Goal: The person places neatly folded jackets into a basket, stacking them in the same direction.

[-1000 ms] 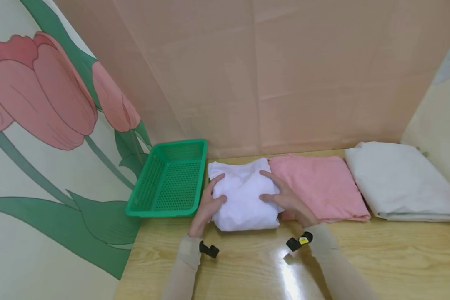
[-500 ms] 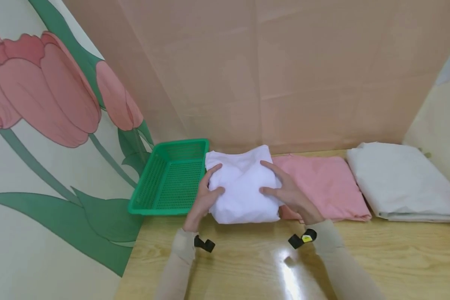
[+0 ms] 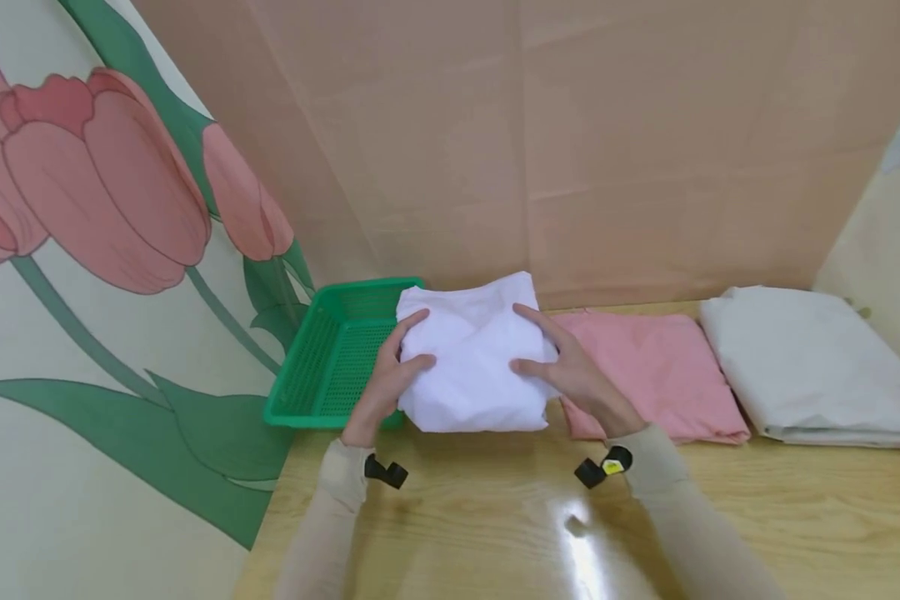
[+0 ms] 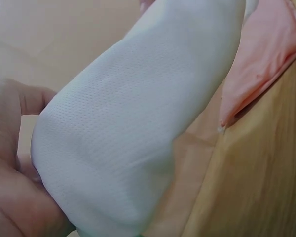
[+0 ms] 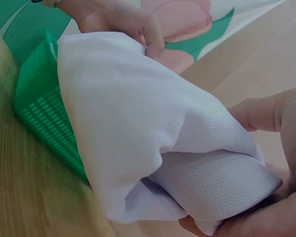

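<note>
Both hands hold a folded white cloth (image 3: 472,358) off the table, one at each side. My left hand (image 3: 390,371) grips its left edge, thumb and forefinger showing on top. On the opposite edge, my right hand (image 3: 570,367) grips it the same way; the fingers underneath are hidden in the head view. A fine mesh weave shows on the cloth (image 4: 113,113) in the left wrist view. In the right wrist view the folded layers of the cloth (image 5: 207,182) gape near the right hand (image 5: 271,207). The cloth overlaps the right rim of a green plastic basket (image 3: 330,358).
A folded pink cloth (image 3: 652,375) lies on the wooden table (image 3: 465,517) to the right. Beyond it is a thicker folded pale grey cloth (image 3: 817,367). A brown sheet (image 3: 435,150) hangs behind the table, and a tulip-painted wall (image 3: 120,333) stands at the left.
Both hands have raised the white cloth from the table and moved it slightly left, toward the basket. The basket, pink cloth and grey cloth lie as before.
</note>
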The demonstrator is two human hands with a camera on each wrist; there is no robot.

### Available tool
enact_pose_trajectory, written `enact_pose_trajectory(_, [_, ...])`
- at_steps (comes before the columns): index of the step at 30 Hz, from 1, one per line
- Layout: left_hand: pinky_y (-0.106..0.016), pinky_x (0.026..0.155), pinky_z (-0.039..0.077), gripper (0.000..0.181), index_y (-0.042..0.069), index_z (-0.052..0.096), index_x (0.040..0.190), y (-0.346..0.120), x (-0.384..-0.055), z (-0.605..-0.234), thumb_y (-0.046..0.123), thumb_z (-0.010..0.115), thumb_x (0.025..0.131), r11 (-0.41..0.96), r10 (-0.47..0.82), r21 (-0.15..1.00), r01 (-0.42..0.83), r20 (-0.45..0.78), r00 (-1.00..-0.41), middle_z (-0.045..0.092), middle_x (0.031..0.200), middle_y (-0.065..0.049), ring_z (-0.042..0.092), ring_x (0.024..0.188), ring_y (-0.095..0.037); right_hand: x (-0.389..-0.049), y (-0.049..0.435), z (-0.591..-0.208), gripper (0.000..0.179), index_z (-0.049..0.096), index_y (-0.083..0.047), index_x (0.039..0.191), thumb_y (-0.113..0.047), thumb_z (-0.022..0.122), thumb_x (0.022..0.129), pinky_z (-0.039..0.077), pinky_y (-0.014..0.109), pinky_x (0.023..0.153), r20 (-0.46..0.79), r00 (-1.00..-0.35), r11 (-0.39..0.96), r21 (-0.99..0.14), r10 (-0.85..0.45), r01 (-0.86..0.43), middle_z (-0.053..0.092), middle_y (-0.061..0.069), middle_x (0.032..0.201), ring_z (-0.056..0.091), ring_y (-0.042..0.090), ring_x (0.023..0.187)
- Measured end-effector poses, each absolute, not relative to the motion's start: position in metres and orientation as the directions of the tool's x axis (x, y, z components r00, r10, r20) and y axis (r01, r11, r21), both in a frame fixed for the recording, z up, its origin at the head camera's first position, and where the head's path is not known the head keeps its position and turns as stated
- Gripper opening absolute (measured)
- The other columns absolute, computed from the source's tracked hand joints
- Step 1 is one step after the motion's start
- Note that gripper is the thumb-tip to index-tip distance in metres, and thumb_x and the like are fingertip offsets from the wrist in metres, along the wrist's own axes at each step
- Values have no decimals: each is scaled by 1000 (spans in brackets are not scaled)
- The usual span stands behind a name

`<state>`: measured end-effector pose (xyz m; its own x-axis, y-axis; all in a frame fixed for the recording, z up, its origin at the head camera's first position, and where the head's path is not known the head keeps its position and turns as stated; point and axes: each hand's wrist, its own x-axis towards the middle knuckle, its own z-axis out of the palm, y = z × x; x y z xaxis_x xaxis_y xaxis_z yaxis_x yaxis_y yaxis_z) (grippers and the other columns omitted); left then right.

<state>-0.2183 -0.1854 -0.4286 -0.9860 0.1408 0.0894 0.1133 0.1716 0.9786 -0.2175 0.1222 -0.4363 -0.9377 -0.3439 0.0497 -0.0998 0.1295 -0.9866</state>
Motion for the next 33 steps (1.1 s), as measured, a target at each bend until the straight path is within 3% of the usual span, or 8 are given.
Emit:
enact_pose_trajectory(7, [-64, 112, 39, 72, 35, 53, 157, -201, -221, -410, 4, 70, 94, 186, 126, 973, 137, 115, -985, 35, 166, -9, 40, 140, -35, -224, 113, -417, 87, 36, -45, 165, -18, 81, 96, 34, 59, 122, 84, -923, 144, -978, -374, -148, 26, 4, 175, 36, 33, 152])
enact_pose_trajectory(13, [-63, 110, 41, 71, 34, 54, 157, -214, -219, -395, 2, 68, 95, 198, 100, 971, 130, 112, -989, 35, 165, -11, 42, 138, -36, -226, 101, -403, 84, 37, -47, 164, -19, 80, 96, 30, 60, 125, 90, -911, 130, -980, -401, -154, 20, -4, 178, 27, 29, 159])
enact_pose_trajectory(17, [-64, 114, 35, 70, 32, 53, 157, -224, -220, -386, 2, 67, 96, 227, 80, 965, 133, 118, -990, 34, 166, -11, 38, 141, -36, -227, 92, -396, 83, 38, -46, 164, -17, 78, 97, 26, 59, 127, 105, -901, 101, -982, -420, -161, 19, -5, 177, 25, 26, 160])
enact_pose_trajectory(23, [-65, 118, 29, 69, 33, 55, 157, -237, -226, -377, 3, 65, 96, 256, 45, 957, 139, 132, -990, 33, 167, -9, 35, 145, -36, -232, 76, -385, 85, 37, -45, 164, -13, 76, 97, 31, 60, 124, 119, -894, 69, -984, -431, -165, 19, 0, 177, 30, 28, 157])
enact_pose_trajectory(28, [-63, 118, 29, 69, 31, 55, 156, -250, -233, -373, 2, 64, 94, 263, 24, 953, 152, 151, -988, 34, 167, -9, 34, 144, -37, -239, 61, -377, 86, 39, -41, 164, -8, 76, 95, 40, 62, 118, 133, -895, 60, -983, -426, -174, 22, 5, 177, 35, 35, 152])
enact_pose_trajectory(33, [-60, 117, 31, 73, 28, 55, 156, -263, -240, -368, -3, 64, 91, 276, 6, 947, 164, 168, -986, 33, 168, -9, 35, 144, -36, -248, 49, -374, 87, 39, -43, 164, -7, 76, 94, 39, 63, 119, 124, -890, 48, -986, -439, -161, 19, 2, 177, 32, 34, 154])
